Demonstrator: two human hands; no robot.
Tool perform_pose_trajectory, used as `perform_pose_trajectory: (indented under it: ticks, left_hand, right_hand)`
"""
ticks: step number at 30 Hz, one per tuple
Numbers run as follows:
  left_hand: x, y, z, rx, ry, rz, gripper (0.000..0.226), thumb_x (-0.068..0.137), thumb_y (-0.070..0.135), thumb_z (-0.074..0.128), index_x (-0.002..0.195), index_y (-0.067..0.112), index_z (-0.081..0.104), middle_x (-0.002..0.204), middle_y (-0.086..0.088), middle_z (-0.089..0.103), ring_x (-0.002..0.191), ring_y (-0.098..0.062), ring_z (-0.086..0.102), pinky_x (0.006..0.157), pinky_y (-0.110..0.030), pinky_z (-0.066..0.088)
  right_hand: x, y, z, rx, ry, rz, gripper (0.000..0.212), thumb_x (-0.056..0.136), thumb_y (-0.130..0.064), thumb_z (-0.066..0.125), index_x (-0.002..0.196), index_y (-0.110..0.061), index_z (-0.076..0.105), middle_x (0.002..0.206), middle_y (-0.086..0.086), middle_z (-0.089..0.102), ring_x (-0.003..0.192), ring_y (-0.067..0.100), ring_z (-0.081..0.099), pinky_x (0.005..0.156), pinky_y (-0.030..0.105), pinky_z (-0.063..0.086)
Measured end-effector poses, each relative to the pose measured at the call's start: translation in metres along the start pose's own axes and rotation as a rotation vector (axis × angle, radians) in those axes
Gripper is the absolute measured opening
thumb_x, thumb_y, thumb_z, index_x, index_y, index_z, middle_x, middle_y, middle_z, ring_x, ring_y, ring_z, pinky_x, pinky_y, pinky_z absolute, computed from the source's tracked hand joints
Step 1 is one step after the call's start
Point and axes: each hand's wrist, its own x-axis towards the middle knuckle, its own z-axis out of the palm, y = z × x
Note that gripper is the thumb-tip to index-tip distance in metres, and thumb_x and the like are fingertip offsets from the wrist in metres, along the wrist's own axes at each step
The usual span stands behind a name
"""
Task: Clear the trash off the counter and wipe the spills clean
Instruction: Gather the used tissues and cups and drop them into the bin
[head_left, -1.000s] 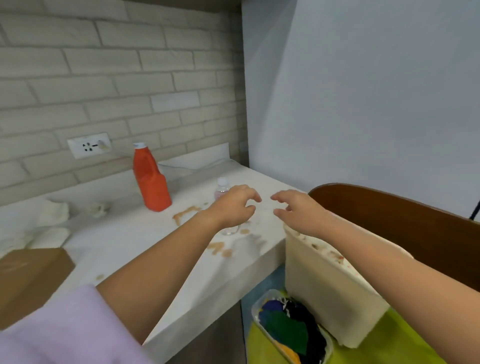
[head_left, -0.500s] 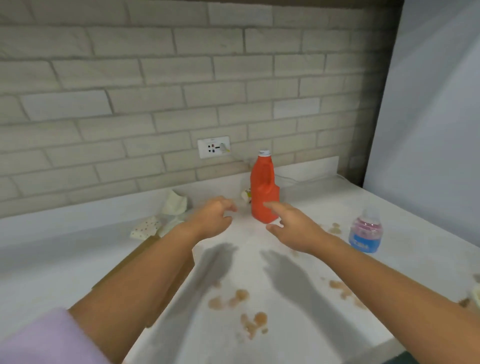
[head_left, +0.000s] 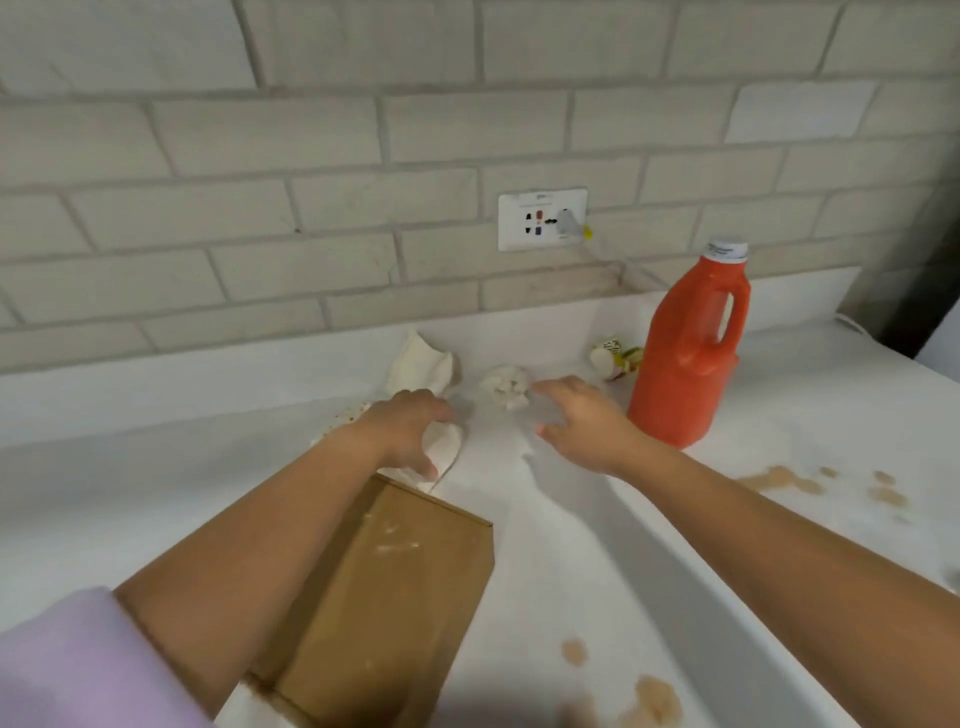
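The left hand (head_left: 410, 431) curls around a white paper scrap (head_left: 444, 447) on the counter (head_left: 156, 493); the right hand (head_left: 582, 421), fingers spread, holds nothing near a crumpled wad (head_left: 506, 385).

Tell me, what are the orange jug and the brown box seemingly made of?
The orange jug looks like smooth, glossy moulded plastic, with a built-in handle and white cap. The brown box looks like matte cardboard: flat tan panels with sharp folded edges, smudged white.
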Motion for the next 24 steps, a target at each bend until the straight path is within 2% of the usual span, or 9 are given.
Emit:
perform_pose_trajectory:
  ticks: [2, 5, 10, 13, 15, 18, 20, 22, 24]
  left_hand:
    - [0.011, -0.008, 0.003, 0.085, -0.01, 0.007, 0.085, 0.069, 0.033, 0.079, 0.14, 0.031, 0.034, 0.139, 0.0, 0.037, 0.128, -0.023, 0.034, 0.102, -0.036, 0.031]
    - [0.025, -0.009, 0.007, 0.105, 0.022, 0.025, 0.094, 0.067, 0.04, 0.079, 0.143, 0.035, 0.026, 0.137, -0.004, 0.037, 0.127, -0.026, 0.032, 0.103, -0.037, 0.026]
    - [0.04, -0.008, 0.017, 0.004, 0.094, 0.061, 0.088, 0.063, 0.039, 0.081, 0.138, 0.039, 0.034, 0.128, 0.002, 0.038, 0.123, -0.024, 0.027, 0.101, -0.038, 0.026]
    - [0.041, -0.011, 0.016, -0.116, 0.091, 0.051, 0.093, 0.062, 0.037, 0.083, 0.14, 0.04, 0.031, 0.138, 0.003, 0.03, 0.129, -0.025, 0.021, 0.107, -0.044, 0.026]
    - [0.041, -0.014, 0.015, -0.074, 0.08, 0.01, 0.098, 0.061, 0.043, 0.082, 0.142, 0.041, 0.025, 0.144, 0.002, 0.026, 0.133, -0.028, 0.02, 0.109, -0.044, 0.022]
    - [0.041, -0.016, 0.015, 0.007, 0.056, -0.033, 0.103, 0.06, 0.051, 0.079, 0.144, 0.039, 0.019, 0.141, -0.002, 0.033, 0.131, -0.029, 0.03, 0.108, -0.042, 0.022]
    - [0.04, -0.013, 0.014, -0.046, 0.044, -0.02, 0.105, 0.059, 0.046, 0.082, 0.144, 0.036, 0.021, 0.138, -0.002, 0.033, 0.13, -0.028, 0.031, 0.107, -0.042, 0.028]
    - [0.04, -0.006, 0.012, -0.146, 0.047, 0.001, 0.102, 0.062, 0.036, 0.084, 0.144, 0.033, 0.024, 0.134, -0.003, 0.034, 0.127, -0.026, 0.035, 0.104, -0.037, 0.035]
    - [0.04, 0.001, 0.008, -0.226, 0.077, 0.009, 0.092, 0.068, 0.027, 0.081, 0.144, 0.028, 0.028, 0.134, -0.004, 0.037, 0.126, -0.024, 0.038, 0.099, -0.029, 0.034]
  right_hand:
    - [0.023, -0.001, 0.013, -0.026, 0.004, -0.006, 0.053, 0.09, -0.02, 0.052, 0.141, -0.016, 0.036, 0.145, 0.014, 0.035, 0.13, 0.034, 0.035, 0.107, 0.033, 0.025]
    - [0.052, -0.003, 0.026, -0.07, 0.004, -0.024, 0.055, 0.092, -0.021, 0.051, 0.143, -0.014, 0.032, 0.151, 0.014, 0.028, 0.141, 0.026, 0.022, 0.108, 0.028, 0.015]
    - [0.087, -0.001, 0.044, -0.076, -0.079, 0.032, 0.063, 0.095, -0.023, 0.046, 0.149, -0.018, 0.014, 0.159, 0.013, 0.001, 0.147, 0.024, 0.001, 0.116, 0.029, 0.0]
    - [0.102, 0.0, 0.049, -0.081, -0.102, 0.036, 0.063, 0.096, -0.019, 0.043, 0.149, -0.019, 0.009, 0.159, 0.013, -0.002, 0.147, 0.024, -0.003, 0.117, 0.031, -0.003]
    - [0.104, 0.002, 0.052, -0.113, -0.126, 0.018, 0.061, 0.096, -0.015, 0.042, 0.149, -0.018, 0.012, 0.158, 0.013, 0.007, 0.147, 0.022, 0.003, 0.117, 0.03, -0.001]
    - [0.1, 0.007, 0.056, -0.1, -0.119, 0.02, 0.049, 0.094, -0.011, 0.043, 0.142, -0.017, 0.035, 0.148, 0.014, 0.03, 0.135, 0.031, 0.032, 0.11, 0.031, 0.024]
    - [0.092, 0.009, 0.054, -0.106, -0.082, 0.02, 0.041, 0.092, -0.011, 0.047, 0.133, -0.014, 0.048, 0.136, 0.015, 0.041, 0.121, 0.033, 0.046, 0.099, 0.031, 0.036]
    - [0.083, 0.01, 0.05, -0.118, -0.071, -0.004, 0.034, 0.09, -0.01, 0.052, 0.124, -0.009, 0.057, 0.127, 0.015, 0.048, 0.114, 0.033, 0.052, 0.094, 0.029, 0.038]
    - [0.072, 0.009, 0.047, -0.129, -0.093, -0.021, 0.029, 0.088, -0.009, 0.054, 0.117, -0.006, 0.061, 0.123, 0.016, 0.052, 0.112, 0.032, 0.054, 0.091, 0.026, 0.038]
